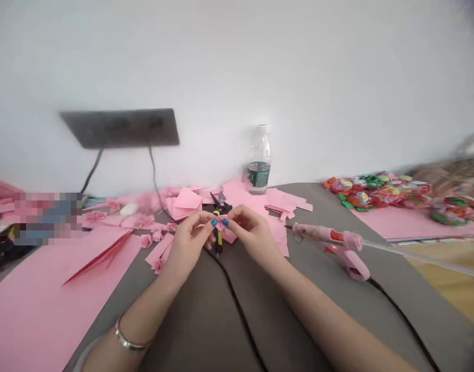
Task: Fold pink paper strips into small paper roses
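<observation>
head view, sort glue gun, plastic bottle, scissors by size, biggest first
1. Glue gun and plastic bottle: they look close, and the gun sits nearer the camera, so unsure.
2. Scissors, partly hidden.

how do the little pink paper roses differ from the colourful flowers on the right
The pink paper roses are all one pink, while the multicoloured flowers mix red, orange and green. The roses lie scattered singly, while the multicoloured flowers are heaped close together. The roses sit left of centre, while the multicoloured flowers lie on a pink sheet further right. Both are flower shapes.
</observation>
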A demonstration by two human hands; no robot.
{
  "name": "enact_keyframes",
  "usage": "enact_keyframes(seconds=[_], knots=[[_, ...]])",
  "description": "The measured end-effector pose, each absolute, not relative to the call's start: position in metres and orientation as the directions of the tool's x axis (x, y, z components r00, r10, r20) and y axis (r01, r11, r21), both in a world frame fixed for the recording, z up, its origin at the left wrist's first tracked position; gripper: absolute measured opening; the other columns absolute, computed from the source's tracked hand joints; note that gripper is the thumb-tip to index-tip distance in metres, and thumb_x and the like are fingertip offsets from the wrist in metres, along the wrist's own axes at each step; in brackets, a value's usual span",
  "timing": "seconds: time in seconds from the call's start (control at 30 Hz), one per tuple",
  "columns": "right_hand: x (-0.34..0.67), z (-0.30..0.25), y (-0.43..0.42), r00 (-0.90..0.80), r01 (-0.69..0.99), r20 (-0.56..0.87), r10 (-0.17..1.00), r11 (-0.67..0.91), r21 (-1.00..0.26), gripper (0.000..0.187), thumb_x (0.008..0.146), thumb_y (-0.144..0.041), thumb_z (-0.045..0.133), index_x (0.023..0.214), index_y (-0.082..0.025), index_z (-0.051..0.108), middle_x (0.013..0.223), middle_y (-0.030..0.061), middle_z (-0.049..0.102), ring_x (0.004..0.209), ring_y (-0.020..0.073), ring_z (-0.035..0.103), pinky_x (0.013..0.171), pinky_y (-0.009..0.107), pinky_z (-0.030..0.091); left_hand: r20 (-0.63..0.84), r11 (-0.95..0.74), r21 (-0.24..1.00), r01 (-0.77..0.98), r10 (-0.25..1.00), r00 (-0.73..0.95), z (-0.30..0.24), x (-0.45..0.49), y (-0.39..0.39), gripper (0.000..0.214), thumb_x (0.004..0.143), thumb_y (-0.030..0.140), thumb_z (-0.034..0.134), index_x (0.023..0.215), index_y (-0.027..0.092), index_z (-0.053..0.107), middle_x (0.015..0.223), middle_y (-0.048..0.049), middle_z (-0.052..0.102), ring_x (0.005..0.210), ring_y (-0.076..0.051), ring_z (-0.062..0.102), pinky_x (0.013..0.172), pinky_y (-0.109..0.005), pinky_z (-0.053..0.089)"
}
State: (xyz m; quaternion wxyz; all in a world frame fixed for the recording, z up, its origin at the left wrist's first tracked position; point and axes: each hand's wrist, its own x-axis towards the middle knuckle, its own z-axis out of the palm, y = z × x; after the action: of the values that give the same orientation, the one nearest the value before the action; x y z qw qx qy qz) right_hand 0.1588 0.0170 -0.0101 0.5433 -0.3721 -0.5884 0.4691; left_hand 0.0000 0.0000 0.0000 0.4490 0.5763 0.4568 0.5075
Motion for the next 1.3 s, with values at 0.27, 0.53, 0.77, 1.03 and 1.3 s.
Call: enact_keyframes(seconds=[0.27,0.53,0.77,1.03,1.3], knots=[[0.16,-0.015,0.018,-0.22,-0.082,0.21,0.953,0.197,-0.977,0.024,0.079,-0.04,0.069,0.076,-0.019,0.059,0.065,-0.002,0.055,0.057,0.0116,0.048,0.053,0.025,0.036,0.247,-0.247,0.958,0.148,0.969,0.019,-0.002,-0.002,0.004,0.012,0.08,0.029,0.068,0.086,0.019,0.067,0.085,-0.0024,0.069,0.078,-0.015,0.064,0.069,-0.025,0.052],[0.164,-0.011,0.02,-0.314,-0.124,0.189,0.93,0.157,-0.98,0.032,0.077,-0.048,0.072,0.075,-0.019,0.06,0.069,-0.001,0.057,0.061,0.0119,0.049,0.055,0.025,0.036,0.218,-0.221,0.975,0.031,0.972,0.088,-0.001,-0.009,0.008,0.022,0.079,0.027,0.071,0.093,0.019,0.057,0.071,0.0046,0.057,0.07,-0.011,0.059,0.069,-0.022,0.049],[0.165,-0.006,0.018,-0.348,-0.093,0.137,0.927,0.112,-0.989,0.029,0.08,-0.046,0.07,0.08,-0.018,0.062,0.075,0.0021,0.064,0.064,0.0129,0.054,0.058,0.026,0.038,0.224,-0.226,0.974,0.015,0.969,0.102,-0.002,-0.01,0.009,0.018,0.08,0.026,0.07,0.088,0.02,0.056,0.068,0.0057,0.055,0.065,-0.009,0.055,0.065,-0.02,0.043],[0.169,-0.006,0.019,-0.385,-0.145,0.028,0.922,-0.031,-0.989,0.029,0.072,-0.041,0.078,0.078,-0.017,0.064,0.07,0.0016,0.065,0.065,0.013,0.055,0.063,0.027,0.042,0.134,-0.123,0.99,-0.072,0.977,0.168,-0.002,-0.012,0.012,0.018,0.077,0.03,0.075,0.085,0.018,0.065,0.071,0.0019,0.064,0.066,-0.01,0.058,0.064,-0.021,0.046],[0.172,-0.01,0.022,-0.38,-0.132,-0.007,0.925,-0.062,-0.989,0.026,0.069,-0.037,0.079,0.075,-0.015,0.065,0.066,0.0004,0.064,0.062,0.0117,0.053,0.063,0.028,0.04,0.088,-0.072,0.989,-0.126,0.988,0.123,-0.008,-0.014,0.015,0.019,0.072,0.03,0.08,0.086,0.019,0.072,0.082,-0.0011,0.071,0.076,-0.012,0.062,0.068,-0.022,0.048]])
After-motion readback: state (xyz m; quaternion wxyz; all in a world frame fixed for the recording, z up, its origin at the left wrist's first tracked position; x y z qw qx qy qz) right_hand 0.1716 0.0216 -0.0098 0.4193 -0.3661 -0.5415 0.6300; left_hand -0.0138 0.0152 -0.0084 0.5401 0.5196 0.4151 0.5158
